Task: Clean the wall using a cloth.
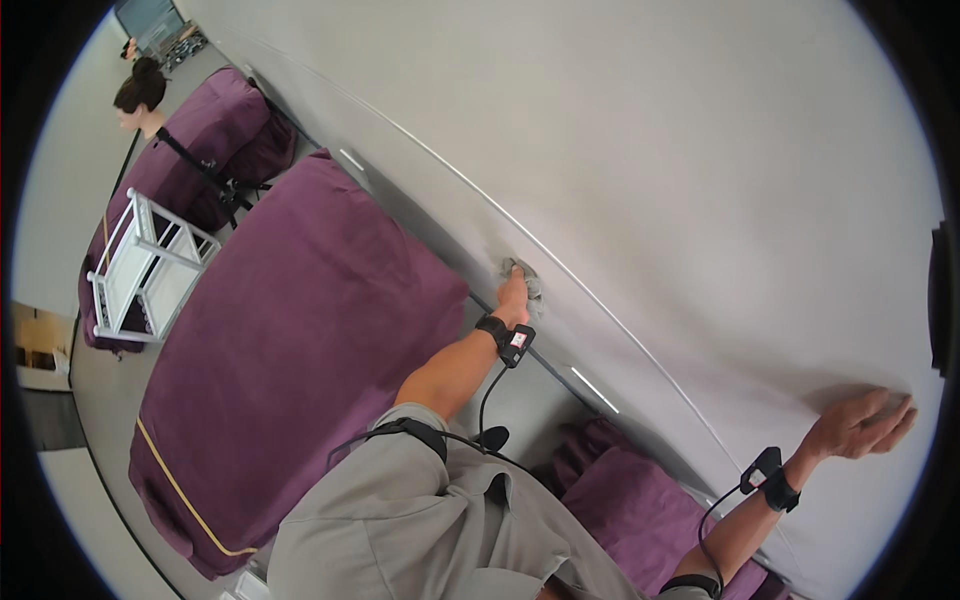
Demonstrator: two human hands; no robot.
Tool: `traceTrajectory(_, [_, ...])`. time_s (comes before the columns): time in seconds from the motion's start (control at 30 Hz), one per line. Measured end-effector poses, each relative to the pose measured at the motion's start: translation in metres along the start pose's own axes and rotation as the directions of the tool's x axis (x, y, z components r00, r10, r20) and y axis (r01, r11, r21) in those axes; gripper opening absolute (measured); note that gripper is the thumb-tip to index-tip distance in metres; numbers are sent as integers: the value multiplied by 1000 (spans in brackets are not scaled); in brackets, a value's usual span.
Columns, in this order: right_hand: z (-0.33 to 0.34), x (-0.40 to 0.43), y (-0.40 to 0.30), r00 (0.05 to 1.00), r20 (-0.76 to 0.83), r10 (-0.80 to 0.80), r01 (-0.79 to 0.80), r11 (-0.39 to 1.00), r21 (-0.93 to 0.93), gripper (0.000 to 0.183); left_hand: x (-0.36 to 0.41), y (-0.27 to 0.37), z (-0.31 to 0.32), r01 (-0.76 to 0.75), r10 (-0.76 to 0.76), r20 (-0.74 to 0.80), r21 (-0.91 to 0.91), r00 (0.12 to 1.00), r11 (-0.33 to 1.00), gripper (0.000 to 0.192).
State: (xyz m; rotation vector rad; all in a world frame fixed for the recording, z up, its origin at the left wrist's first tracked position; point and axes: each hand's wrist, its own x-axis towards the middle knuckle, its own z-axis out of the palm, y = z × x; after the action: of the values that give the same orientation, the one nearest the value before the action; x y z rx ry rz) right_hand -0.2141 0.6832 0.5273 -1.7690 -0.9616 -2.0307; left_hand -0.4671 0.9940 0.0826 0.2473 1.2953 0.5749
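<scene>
My left hand (514, 291) presses a crumpled grey cloth (534, 285) against the pale wall (675, 187), below a thin white line (480, 193) that runs along it. Part of the cloth is hidden under the hand. Farther along the wall, at the right, my right hand (859, 425) rests with its fingers apart and casts a shadow; it holds nothing. Each wrist carries a strapped black device with a cable. Beside my left arm lies a bed with a purple cover (315, 315).
Another purple-covered bed (637, 502) stands below, between my arms. At the left are a white tiered trolley (150, 270), a mannequin head (142, 101) on a black tripod (217, 176) and a further purple-covered bed (217, 112). A dark baseboard (559, 373) edges the floor.
</scene>
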Motion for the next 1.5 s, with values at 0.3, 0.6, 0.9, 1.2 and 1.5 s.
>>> traceTrajectory(0.3, [-10,-5,34,993,98,-62,60,998,19,39,75,29,-31,-196,194,-89,-25,977,980,52])
traceTrajectory(0.6, [-21,47,-32,964,265,13,-86,960,265,38,116,51,-47,-317,285,-326,-48,901,947,40])
traceTrajectory(0.9, [-16,68,7,682,-6,-731,730,682,-43,35,162,196,-104,-449,370,-330,-204,868,870,47])
traceTrajectory(1.2, [-24,55,-30,945,12,-328,319,927,198,30,67,297,-48,-832,843,-302,207,446,515,61])
traceTrajectory(1.5, [20,22,-78,961,59,-271,214,858,466,31,-43,203,6,-809,808,-100,-179,581,560,57])
